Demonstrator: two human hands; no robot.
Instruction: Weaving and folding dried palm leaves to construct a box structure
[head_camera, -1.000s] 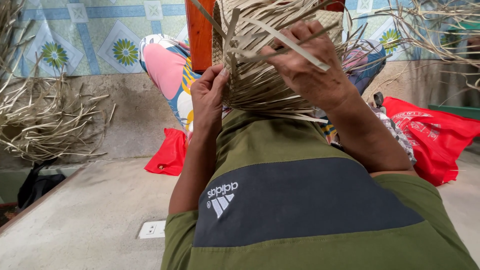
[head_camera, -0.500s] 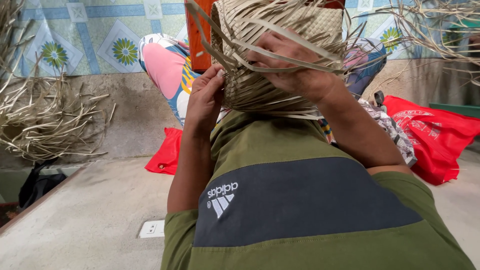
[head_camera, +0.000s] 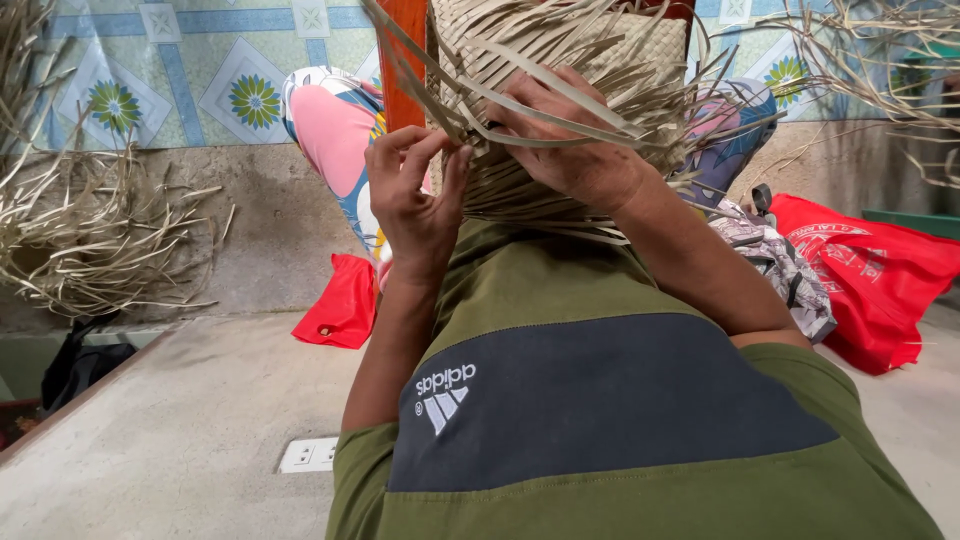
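Observation:
A half-woven basket of pale dried leaf strips (head_camera: 560, 40) rests against my chest, with loose strip ends fanning out all round it. My right hand (head_camera: 575, 150) lies over its front, fingers pressed on the weave and on several loose strips. My left hand (head_camera: 412, 190) is at the basket's left side, thumb and fingers pinching a strip end. My olive and dark grey shirt (head_camera: 600, 400) fills the lower middle of the view.
A heap of dried strips (head_camera: 90, 230) lies at the left wall, more hang at the upper right (head_camera: 880, 70). Red bags (head_camera: 870, 270) (head_camera: 345, 305), a patterned cloth bundle (head_camera: 330, 130), an orange post (head_camera: 402, 60), a white floor socket (head_camera: 310, 455) and the concrete floor (head_camera: 180, 420) surround me.
The basket has been turned and tipped up, showing more woven surface. My left hand has opened from a flat press to a pinch on a strip. My right hand shifted slightly down.

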